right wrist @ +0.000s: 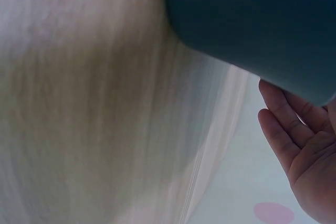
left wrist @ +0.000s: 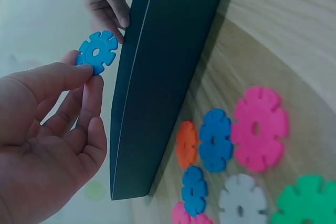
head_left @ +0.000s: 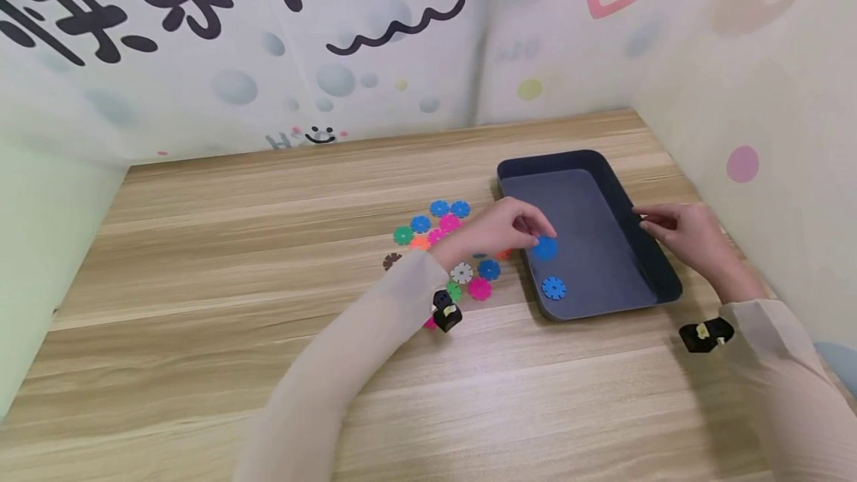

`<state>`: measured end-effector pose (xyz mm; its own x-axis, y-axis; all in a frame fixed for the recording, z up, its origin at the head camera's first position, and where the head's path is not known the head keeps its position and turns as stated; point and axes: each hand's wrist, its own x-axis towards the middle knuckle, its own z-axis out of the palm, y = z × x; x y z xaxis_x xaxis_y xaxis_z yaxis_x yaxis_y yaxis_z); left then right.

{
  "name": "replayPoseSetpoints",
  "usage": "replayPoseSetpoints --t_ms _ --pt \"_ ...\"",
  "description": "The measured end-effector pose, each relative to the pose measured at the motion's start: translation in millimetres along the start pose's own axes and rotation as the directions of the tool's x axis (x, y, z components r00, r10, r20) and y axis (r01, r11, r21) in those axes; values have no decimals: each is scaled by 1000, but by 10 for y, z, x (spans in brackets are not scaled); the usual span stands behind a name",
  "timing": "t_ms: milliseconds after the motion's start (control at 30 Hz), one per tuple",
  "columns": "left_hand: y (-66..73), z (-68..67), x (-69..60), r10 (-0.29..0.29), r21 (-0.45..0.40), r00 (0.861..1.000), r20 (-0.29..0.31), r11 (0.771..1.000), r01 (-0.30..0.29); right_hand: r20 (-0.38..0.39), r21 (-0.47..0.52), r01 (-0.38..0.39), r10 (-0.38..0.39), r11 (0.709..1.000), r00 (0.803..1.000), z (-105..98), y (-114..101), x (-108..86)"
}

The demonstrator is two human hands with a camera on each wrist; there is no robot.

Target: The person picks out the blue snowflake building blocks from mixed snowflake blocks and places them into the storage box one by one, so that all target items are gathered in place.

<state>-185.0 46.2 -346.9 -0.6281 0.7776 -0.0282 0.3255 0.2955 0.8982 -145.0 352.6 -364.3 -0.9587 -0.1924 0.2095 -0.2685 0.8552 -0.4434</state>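
My left hand pinches a blue notched plastic disc between thumb and fingertips. It holds the disc above the left side of a dark rectangular tray. One more blue disc lies inside the tray near its front left corner. At the tray's right side, my right hand grips the rim with its fingertips; in the right wrist view some of the fingertips are hidden behind the tray wall. Left of the tray lie several loose discs, among them a pink disc, a white disc and a green disc.
The wood-grain table carries the tray and the discs. Behind it stands a printed wall sheet with dark lettering, and a pale side wall rises on the right. My left forearm passes over part of the discs.
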Motion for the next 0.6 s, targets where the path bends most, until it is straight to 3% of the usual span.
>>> replayPoseSetpoints --t_ms 133,333,467,600 --pt "65 -13 136 25 34 999 25 999 -26 -8 -2 2 -2 1000 1000 -3 -1 -10" --pt "155 -44 314 13 75 995 101 997 -20 -6 -1 -7 7 1000 1000 -3 7 -17" --pt "167 -57 441 -11 133 984 179 991 -13 -10 1 -9 9 1000 1000 3 6 -12" --pt "183 -48 504 -37 159 964 263 987 -6 -17 10 -10 10 1000 1000 14 8 2"
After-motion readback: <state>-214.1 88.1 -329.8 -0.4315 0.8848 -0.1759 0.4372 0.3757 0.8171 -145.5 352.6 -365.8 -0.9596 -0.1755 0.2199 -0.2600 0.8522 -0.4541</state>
